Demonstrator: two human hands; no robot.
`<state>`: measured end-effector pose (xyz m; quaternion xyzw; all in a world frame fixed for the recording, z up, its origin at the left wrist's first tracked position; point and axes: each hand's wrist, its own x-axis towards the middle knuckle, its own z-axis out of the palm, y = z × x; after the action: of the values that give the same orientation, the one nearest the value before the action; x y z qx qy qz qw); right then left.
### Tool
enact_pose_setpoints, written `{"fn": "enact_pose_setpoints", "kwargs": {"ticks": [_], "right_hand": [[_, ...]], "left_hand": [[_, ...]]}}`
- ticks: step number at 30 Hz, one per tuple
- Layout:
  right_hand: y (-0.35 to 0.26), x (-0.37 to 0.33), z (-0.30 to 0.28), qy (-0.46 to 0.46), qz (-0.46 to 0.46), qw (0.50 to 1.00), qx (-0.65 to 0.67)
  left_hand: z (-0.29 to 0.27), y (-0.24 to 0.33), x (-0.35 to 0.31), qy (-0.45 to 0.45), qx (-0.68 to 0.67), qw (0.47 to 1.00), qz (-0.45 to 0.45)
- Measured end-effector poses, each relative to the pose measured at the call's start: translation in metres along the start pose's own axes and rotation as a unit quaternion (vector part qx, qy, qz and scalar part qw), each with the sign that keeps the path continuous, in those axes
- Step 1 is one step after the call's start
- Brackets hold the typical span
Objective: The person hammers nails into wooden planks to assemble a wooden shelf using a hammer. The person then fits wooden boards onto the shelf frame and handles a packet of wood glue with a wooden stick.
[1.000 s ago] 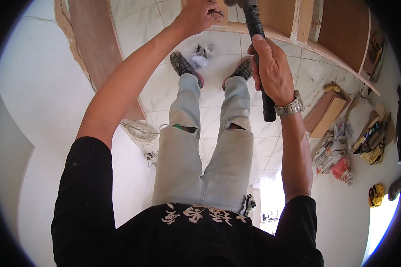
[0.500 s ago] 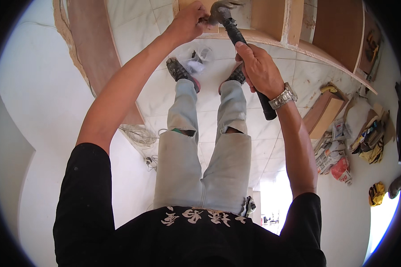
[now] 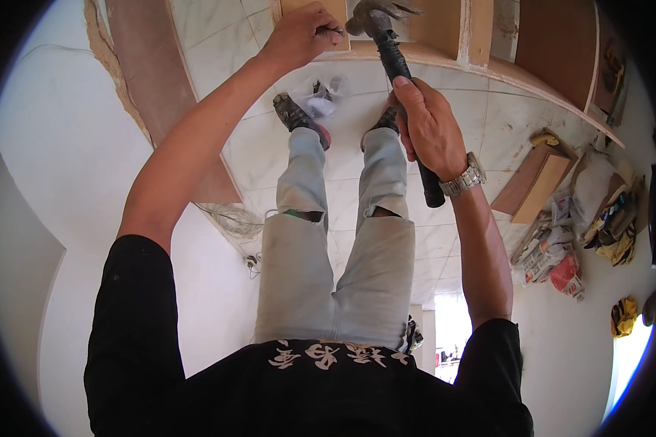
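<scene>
My right hand (image 3: pixel 431 131) is wrapped round the black handle of a claw hammer (image 3: pixel 392 58), with the thumb laid along the grip. The hammer's metal head is raised at the top, just right of my left hand (image 3: pixel 299 36). The left hand is closed in a pinch on a thin, dark, nail-like piece (image 3: pixel 331 31) pointing toward the hammer's face. A small gap shows between the two. Both hands are over the near edge of a wooden cabinet frame (image 3: pixel 415 52), which has open compartments.
A long brown board (image 3: pixel 149 80) leans along the left wall. Crumpled clear plastic (image 3: pixel 324 102) lies on the tiles by my shoes. At right are wood offcuts (image 3: pixel 536 178), bags (image 3: pixel 554 255) and a tool pile (image 3: pixel 612 226). A cable coil (image 3: pixel 229 218) lies at the left wall.
The hammer's head has shifted slightly right, away from my left fingers, and my right hand has come down a little. The left hand keeps its pinch in nearly the same place.
</scene>
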<state>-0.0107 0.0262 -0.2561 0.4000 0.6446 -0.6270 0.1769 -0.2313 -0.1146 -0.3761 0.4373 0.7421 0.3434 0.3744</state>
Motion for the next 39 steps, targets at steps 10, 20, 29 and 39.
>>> {"fn": "enact_pose_setpoints", "kwargs": {"ticks": [10, 20, 29, 39], "right_hand": [[0.002, -0.013, 0.015, -0.002, 0.034, 0.997, 0.068], [-0.011, -0.013, 0.029, 0.025, 0.019, 0.999, 0.041], [0.004, 0.000, 0.036, 0.044, 0.001, 0.996, -0.080], [-0.008, 0.005, 0.027, 0.032, -0.019, 0.996, -0.077]], "left_hand": [[0.002, -0.004, -0.010, 0.029, -0.058, 0.998, 0.003], [0.001, -0.012, -0.008, 0.090, 0.002, 0.992, 0.086], [0.021, -0.022, -0.007, 0.073, -0.366, 0.925, 0.074], [0.015, -0.027, -0.003, 0.088, -0.241, 0.966, 0.004]]}}
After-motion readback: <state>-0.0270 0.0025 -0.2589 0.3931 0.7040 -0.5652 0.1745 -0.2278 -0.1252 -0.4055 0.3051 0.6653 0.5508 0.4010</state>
